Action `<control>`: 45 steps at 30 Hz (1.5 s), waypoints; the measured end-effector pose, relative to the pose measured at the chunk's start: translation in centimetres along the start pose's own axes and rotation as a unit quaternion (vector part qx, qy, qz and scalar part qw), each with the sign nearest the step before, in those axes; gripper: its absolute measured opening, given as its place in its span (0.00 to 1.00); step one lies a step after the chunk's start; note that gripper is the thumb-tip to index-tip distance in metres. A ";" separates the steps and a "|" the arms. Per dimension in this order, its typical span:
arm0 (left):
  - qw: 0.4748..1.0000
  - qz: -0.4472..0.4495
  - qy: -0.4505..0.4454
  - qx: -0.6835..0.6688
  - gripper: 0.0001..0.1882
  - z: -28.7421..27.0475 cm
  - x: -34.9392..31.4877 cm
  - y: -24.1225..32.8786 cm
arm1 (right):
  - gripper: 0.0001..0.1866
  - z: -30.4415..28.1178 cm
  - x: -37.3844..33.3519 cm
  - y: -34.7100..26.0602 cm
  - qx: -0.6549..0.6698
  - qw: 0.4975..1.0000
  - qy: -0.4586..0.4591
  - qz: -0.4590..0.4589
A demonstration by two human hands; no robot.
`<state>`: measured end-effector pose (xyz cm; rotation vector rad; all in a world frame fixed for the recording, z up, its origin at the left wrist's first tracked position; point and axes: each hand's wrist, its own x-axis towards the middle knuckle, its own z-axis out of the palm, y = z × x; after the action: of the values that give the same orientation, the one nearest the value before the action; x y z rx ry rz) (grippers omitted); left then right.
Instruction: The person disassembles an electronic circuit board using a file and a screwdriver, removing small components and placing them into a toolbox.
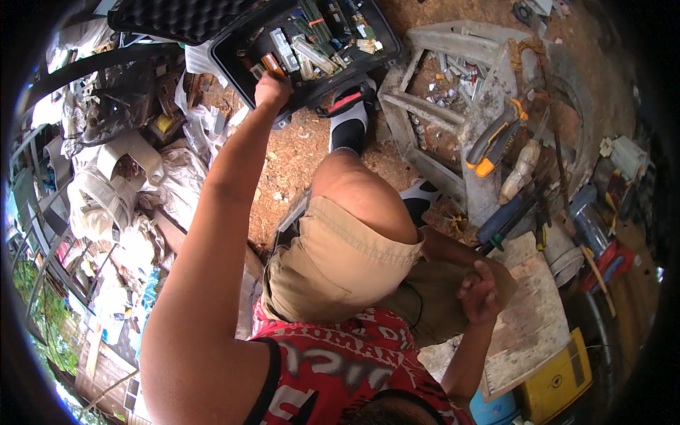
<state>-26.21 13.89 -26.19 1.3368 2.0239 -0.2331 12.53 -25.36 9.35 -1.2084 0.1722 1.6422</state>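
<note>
My left hand [273, 89] reaches into an open black hard case [237, 76] with a foam-lined lid. Its fingers are closed at the end of a small orange-and-white board [273, 64], though the fingertips are partly hidden. Beside it in the case lie pale flat boards [283, 49], a bundle of green circuit boards [315, 23] tied with an orange band, and several small loose boards. My right hand [480, 292] is raised above my right thigh, its fingers loosely bent and apart, holding nothing.
On the right, a grey metal frame [432, 106] holds small metal scraps. Yellow-and-black pliers [498, 138], a taped handle [522, 170] and screwdrivers [499, 221] rest nearby. A worn board [531, 304] lies beside my right arm, near a yellow box [559, 375]. White scrap plastic [106, 191] crowds the left.
</note>
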 end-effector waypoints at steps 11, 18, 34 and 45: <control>0.991 0.047 0.093 -0.087 0.31 0.4 0.1 2.5 | 0.45 0.3 0.3 -0.2 0.002 1.000 0.004 0.003; 0.990 -0.003 0.112 -0.087 0.31 -0.6 0.4 4.1 | 0.45 -0.1 0.1 -0.2 -0.049 0.999 -0.014 0.000; 0.983 -0.038 0.152 -0.099 0.36 0.2 0.4 4.4 | 0.45 0.7 0.4 -0.4 -0.006 1.000 0.016 0.011; 0.989 -0.070 0.128 -0.031 0.34 -0.5 1.4 5.7 | 0.47 1.1 1.0 -0.8 -0.033 0.999 0.010 0.013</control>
<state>-21.84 17.81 -25.47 1.2388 2.3237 -0.0616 12.53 -23.68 9.49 -1.2765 0.1475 1.6702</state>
